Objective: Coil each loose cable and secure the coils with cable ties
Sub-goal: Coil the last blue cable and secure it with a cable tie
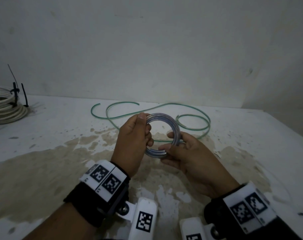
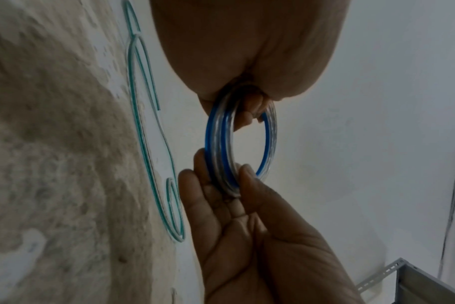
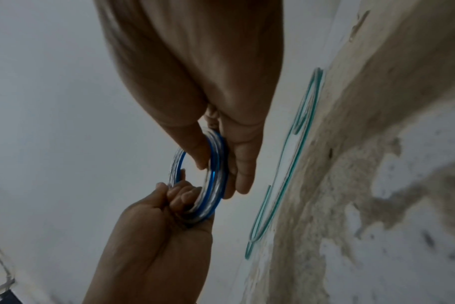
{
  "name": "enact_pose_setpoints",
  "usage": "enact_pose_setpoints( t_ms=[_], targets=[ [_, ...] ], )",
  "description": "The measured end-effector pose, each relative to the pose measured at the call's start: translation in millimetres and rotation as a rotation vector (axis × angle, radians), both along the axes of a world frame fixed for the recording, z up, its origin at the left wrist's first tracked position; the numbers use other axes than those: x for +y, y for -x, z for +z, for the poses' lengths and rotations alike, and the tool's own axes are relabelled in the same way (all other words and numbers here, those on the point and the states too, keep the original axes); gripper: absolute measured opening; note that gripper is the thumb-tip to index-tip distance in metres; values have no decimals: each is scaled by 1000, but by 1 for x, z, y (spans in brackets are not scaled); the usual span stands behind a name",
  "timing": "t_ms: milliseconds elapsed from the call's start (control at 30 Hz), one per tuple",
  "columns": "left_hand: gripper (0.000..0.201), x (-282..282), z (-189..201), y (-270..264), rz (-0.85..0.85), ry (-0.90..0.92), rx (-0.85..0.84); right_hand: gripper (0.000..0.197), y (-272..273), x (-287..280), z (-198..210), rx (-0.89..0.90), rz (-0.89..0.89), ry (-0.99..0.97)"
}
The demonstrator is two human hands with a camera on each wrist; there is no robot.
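Now held: both hands, left hand [image 1: 132, 135] and right hand [image 1: 185, 153], grip the blue coil [image 1: 162, 134], untied, above the bench [image 1: 251, 135].
Done: white coil [image 1: 7, 106] tied.
Left: green cable [image 1: 164, 108] loose behind.

The clear, blue-striped cable coil [image 1: 162, 134] is standing upright between both hands, wound into a tight ring. Beyond the hands, the green cable [image 1: 157, 110] is sprawling loose. Far left, the white coil [image 1: 4, 105] is lying tied with black cable ties [image 1: 15, 91].

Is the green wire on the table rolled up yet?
No. The green wire lies spread in loose curves on the table, with no tie.
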State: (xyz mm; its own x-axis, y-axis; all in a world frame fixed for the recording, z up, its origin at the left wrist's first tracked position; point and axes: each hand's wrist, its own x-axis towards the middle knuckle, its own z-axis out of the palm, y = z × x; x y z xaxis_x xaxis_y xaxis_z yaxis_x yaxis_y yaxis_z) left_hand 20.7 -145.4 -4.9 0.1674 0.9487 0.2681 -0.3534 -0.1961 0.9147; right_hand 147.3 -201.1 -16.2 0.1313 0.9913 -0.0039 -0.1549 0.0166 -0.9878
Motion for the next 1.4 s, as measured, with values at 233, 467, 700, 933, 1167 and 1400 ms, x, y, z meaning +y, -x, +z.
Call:
enact_pose_setpoints(
  t_ms=[233,467,700,933,1167,1400],
  targets=[
    [25,-3,-2,-4,57,12,25,21,0,1,-2,93,-45,-6],
    [25,-3,10,-23,113,77,-102,20,2,3,11,136,-101,15],
    [16,-13,23,-60,127,36,-119,15,-23,-16,30,238,-175,34],
    [22,-36,10,-97,-49,152,-116,49,-77,-67,37,-451,-284,232],
    [25,-61,-13,-105,-330,210,-36,31,-177,-133,66,-1342,-343,669],
    [29,-62,-21,-93,-422,241,-61,35,-234,-154,35,-1639,-91,1067]
  ],
)
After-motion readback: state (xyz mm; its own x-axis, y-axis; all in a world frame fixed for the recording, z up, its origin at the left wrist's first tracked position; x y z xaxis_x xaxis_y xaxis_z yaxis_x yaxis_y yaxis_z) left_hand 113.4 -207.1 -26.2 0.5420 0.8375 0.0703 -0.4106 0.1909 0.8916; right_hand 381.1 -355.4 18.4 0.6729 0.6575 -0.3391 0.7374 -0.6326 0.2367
